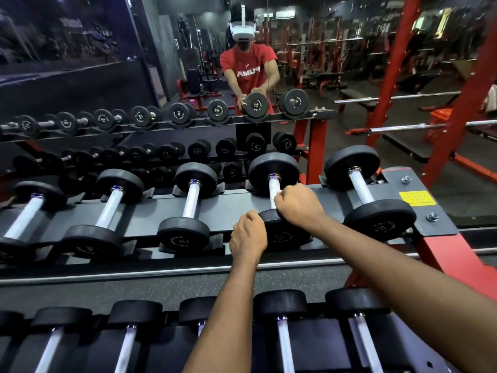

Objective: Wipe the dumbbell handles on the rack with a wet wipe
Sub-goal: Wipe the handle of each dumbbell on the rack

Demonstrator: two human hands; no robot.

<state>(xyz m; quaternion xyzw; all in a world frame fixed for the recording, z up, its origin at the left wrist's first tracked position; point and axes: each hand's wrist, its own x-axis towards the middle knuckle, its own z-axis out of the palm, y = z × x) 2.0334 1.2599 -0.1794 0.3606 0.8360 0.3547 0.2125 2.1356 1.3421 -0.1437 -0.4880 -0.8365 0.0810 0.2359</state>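
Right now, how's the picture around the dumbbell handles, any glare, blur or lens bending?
Head view: the shiny steel dumbbell handles glare bluish white; the dark grey metal rack rail bows from the wide-angle lens; the mirrored gym background is dim and soft; the right hand gripping one handle and left hand on its black round head look sharp.

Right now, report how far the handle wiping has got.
Done: cannot tell; the top-row handles look alike. In hand: the right hand grips the handle of the second dumbbell from the right; the left hand holds its near head. Left: likely the lower row, maybe neighbours.
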